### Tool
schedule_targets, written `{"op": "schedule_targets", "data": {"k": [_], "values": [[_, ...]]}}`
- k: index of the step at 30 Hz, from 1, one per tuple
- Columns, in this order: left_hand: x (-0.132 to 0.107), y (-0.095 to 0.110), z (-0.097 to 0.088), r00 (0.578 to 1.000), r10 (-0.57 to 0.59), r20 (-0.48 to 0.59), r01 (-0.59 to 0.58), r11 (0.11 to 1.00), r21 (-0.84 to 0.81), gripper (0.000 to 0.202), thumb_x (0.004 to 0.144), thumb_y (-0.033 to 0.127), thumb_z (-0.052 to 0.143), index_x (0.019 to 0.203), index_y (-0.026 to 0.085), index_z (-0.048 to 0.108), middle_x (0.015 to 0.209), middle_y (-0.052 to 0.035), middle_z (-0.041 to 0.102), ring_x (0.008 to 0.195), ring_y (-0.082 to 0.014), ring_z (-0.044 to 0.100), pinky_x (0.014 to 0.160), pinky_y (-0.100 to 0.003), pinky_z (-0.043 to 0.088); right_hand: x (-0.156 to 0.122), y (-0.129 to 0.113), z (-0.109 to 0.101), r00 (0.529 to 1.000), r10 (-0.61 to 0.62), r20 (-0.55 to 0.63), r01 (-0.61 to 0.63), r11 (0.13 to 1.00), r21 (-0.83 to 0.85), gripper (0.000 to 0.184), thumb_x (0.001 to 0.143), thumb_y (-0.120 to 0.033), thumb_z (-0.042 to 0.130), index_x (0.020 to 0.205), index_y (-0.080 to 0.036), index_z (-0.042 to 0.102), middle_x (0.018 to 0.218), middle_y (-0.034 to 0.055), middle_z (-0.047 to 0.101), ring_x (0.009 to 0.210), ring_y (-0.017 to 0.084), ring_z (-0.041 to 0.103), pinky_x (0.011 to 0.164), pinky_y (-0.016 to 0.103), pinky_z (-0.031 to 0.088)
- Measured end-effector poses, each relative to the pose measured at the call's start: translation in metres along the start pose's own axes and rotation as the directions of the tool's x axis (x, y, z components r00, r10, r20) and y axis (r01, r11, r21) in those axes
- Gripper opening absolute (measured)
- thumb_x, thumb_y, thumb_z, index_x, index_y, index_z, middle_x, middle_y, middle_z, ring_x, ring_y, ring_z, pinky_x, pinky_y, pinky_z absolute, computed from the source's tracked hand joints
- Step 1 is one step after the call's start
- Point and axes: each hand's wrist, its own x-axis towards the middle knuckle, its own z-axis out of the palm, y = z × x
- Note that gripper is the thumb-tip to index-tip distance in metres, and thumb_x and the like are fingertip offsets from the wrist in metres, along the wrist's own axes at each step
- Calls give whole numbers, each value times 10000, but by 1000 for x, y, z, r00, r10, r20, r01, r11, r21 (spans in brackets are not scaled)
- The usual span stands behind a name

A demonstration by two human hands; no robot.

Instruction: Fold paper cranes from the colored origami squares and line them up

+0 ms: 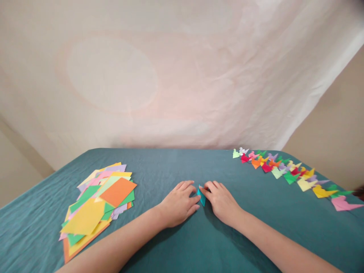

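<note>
Fingers bent and low, that's both sets of mine, left hand (176, 203) at nine o'clock and right hand (223, 203) at three, and between them, just ahead of me, sits the small blue folded paper (202, 198)! It's narrow, roughly upright to my view, pointed at its lower end, resting on or just over the dark green cloth (170, 163). On the right, a fingertip lies across the upper part; on the left, fingertips reach the near edge, the others loosely parted. Neither hand is clenched into a fist. Pinching or merely pressing? I cannot tell: my own fingers cover the contact.

Why from both sides? To keep so slight a piece from skidding, I'd judge. And the layout looks sensible too: flat coloured sheets (85, 218) over at nine o'clock, fanned in a loose heap with an orange sheet (119, 192) on top, likely so that single ones lift easily. From between one and two o'clock round to three, folded paper birds (305, 184) stand in a slanting band, well apart from my elbows, probably for their own safety.

Now for the murk! Birds overlap, so no honest count; lower sheets are buried. Something dark (360, 192) is cut off at the frame edge past the pink bird (342, 204). Up at twelve, the pale hanging cloth (182, 76) carries a blurred ring. Folds inside the blue paper? Too small to read.
</note>
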Motion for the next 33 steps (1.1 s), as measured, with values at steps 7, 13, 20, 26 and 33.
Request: {"op": "schedule_targets", "data": {"k": [7,13,20,26,33], "values": [[-1,1,1,1000,-16,7,16,1000,9,266,894,325,452,1113,222,562,1113,-75,526,1235,-262,338,1023,-451,282,-8,0,1,993,-57,-100,65,994,84,257,884,-126,449,1081,-190,601,1033,94,559,941,210,489,790,342,381],[0,3,0,999,-29,27,29,999,15,284,898,331,440,1131,214,552,1114,-80,527,1233,-267,340,1024,-450,279,-9,-4,-7,992,-119,-47,119,993,2,225,866,-84,454,993,-156,625,973,100,579,928,212,502,755,336,400],[0,4,0,999,-31,21,31,999,17,266,900,329,434,1105,220,564,1111,-77,525,1230,-266,344,1019,-450,278,-9,-4,-16,992,-123,35,124,991,-46,220,856,-80,463,976,-148,634,928,85,583,876,210,506,711,331,392],[0,4,-2,999,-28,19,27,1000,14,261,895,317,448,1104,214,564,1106,-78,532,1230,-260,347,1017,-440,290,-9,-3,-15,994,-109,24,110,994,-27,224,848,-72,464,932,-158,653,877,72,581,828,198,509,690,326,387],[0,-1,6,999,7,-41,-9,999,-42,241,892,260,444,1079,198,584,1074,-73,551,1232,-247,356,1018,-424,306,-11,0,-8,996,-84,-17,85,996,35,205,851,-87,470,896,-176,649,873,54,578,795,184,508,694,314,410]]}}
